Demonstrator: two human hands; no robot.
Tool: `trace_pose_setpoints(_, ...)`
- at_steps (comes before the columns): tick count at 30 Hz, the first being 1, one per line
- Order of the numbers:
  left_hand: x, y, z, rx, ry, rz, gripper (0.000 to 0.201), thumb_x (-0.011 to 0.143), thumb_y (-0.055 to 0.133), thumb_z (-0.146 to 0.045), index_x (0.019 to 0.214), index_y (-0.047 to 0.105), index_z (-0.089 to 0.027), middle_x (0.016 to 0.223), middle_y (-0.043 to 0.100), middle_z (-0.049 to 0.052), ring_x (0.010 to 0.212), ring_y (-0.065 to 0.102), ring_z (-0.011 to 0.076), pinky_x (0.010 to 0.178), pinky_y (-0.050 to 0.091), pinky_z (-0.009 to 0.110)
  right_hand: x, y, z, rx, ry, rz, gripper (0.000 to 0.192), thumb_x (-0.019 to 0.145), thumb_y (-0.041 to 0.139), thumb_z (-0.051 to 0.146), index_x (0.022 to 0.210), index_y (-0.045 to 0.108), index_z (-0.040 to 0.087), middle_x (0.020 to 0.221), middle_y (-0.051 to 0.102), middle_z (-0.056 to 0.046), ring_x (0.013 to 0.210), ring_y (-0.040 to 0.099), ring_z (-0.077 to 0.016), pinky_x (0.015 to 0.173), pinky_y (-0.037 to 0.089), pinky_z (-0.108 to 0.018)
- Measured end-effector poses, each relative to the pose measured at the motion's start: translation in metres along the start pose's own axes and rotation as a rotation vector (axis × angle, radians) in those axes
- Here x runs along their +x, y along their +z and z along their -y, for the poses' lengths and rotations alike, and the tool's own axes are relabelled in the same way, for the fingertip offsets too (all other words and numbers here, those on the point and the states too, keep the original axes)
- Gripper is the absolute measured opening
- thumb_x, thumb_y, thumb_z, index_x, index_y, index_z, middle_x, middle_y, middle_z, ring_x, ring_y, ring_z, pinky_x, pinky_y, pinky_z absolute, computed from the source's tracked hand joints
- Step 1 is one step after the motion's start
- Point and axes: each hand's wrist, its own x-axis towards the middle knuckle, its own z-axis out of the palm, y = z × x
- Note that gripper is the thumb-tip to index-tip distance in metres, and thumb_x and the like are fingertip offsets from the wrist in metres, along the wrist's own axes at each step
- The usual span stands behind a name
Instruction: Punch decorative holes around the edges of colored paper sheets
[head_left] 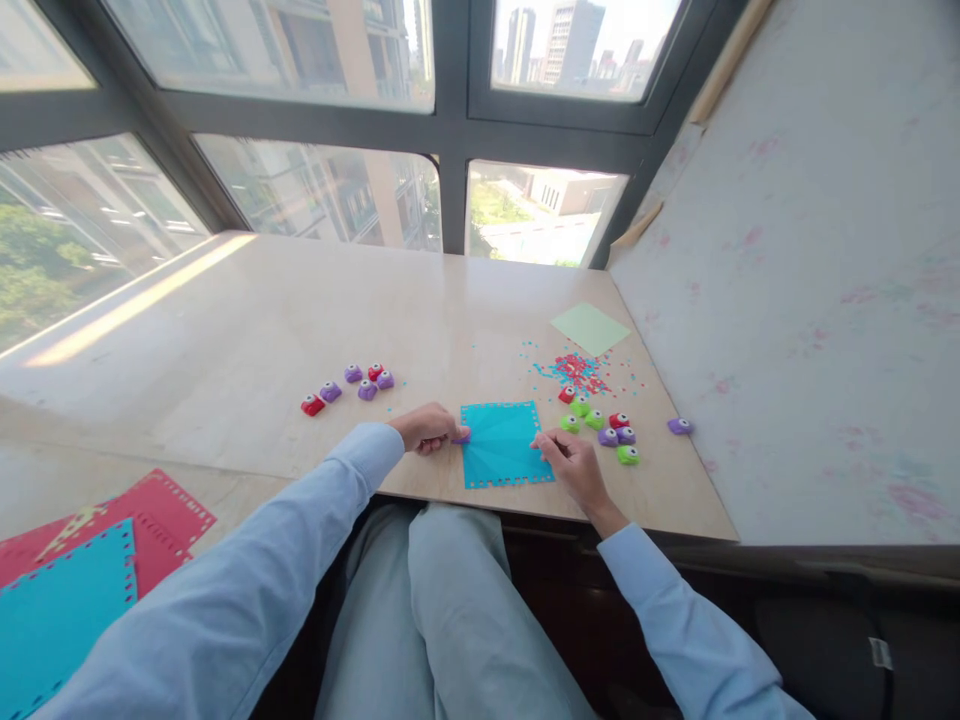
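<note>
Blue paper (501, 444), left hand (427, 428), right hand (568, 462) — edges pinched

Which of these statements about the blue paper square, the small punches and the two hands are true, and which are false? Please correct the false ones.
1. Both hands touch the blue paper square. True: the left hand is at its left edge and the right hand at its right edge.
2. The blue square has plain, uncut edges. False: small holes run along its edges.
3. A pale green sheet lies beyond the confetti pile. True.
4. All the small punches form one group. False: one group lies left of the square, another to its right, and a lone purple punch lies farther right.
5. The red sheets lie on top of the blue square. False: they lie far to the left.
</note>
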Motion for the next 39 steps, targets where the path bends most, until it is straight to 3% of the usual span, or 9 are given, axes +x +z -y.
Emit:
trace_pose_setpoints(6, 0.013, -0.001, -0.021, 0.265, -0.071, -0.068, 0.032, 0.060, 0.075, -0.026, 0.053, 0.045, -0.017, 0.043, 0.036, 0.000, 0.042, 0.030, 0.0099, 0.045, 0.020, 0.025, -0.001, 0.000, 0.001, -0.002, 0.001, 0.001, 0.037, 0.090, 0.055, 0.048, 0.077, 0.072, 0.018, 0.064, 0.063, -0.002, 0.060, 0.054, -0.0151, 0.056, 0.040, -0.026)
trace_pose_setpoints(10, 0.023, -0.004, -0.024, 0.337, -0.080, -0.037, 0.026, 0.052, 0.075, -0.021, 0.050, 0.049, -0.017, 0.042, 0.038, 0.002, 0.044, 0.032, 0.0117, 0.045, 0.021, 0.026, 0.000, -0.001, 0.003, 0.010, 0.006, -0.002, 0.038, 0.089, 0.054, 0.049, 0.076, 0.072, 0.018, 0.063, 0.064, -0.002, 0.059, 0.054, -0.0154, 0.056, 0.041, -0.026)
trace_pose_setpoints(16, 0.035, -0.008, -0.019, 0.352, -0.069, 0.012, 0.028, 0.045, 0.075, -0.023, 0.048, 0.048, -0.018, 0.042, 0.034, -0.001, 0.045, 0.029, 0.0104, 0.046, 0.019, 0.025, 0.000, 0.000, 0.005, 0.018, 0.014, -0.001, 0.037, 0.089, 0.055, 0.049, 0.075, 0.071, 0.018, 0.062, 0.063, -0.002, 0.056, 0.052, -0.0146, 0.054, 0.040, -0.026)
trace_pose_setpoints(29, 0.045, -0.006, -0.016, 0.391, -0.034, -0.026, 0.021, 0.040, 0.068, -0.015, 0.046, 0.049, -0.018, 0.038, 0.033, -0.001, 0.046, 0.034, 0.0141, 0.047, 0.021, 0.026, -0.001, 0.001, 0.005, 0.003, -0.011, 0.027, 0.036, 0.091, 0.055, 0.047, 0.075, 0.071, 0.019, 0.065, 0.064, -0.002, 0.059, 0.054, -0.0150, 0.058, 0.042, -0.026)
trace_pose_setpoints(39, 0.032, -0.003, -0.026, 0.399, -0.109, -0.020, 0.027, 0.050, 0.070, -0.014, 0.047, 0.044, -0.019, 0.040, 0.029, -0.003, 0.041, 0.027, 0.0102, 0.047, 0.018, 0.026, -0.002, 0.001, 0.004, 0.029, 0.010, 0.009, 0.035, 0.090, 0.055, 0.047, 0.076, 0.071, 0.019, 0.068, 0.067, -0.003, 0.062, 0.057, -0.0162, 0.058, 0.042, -0.026)
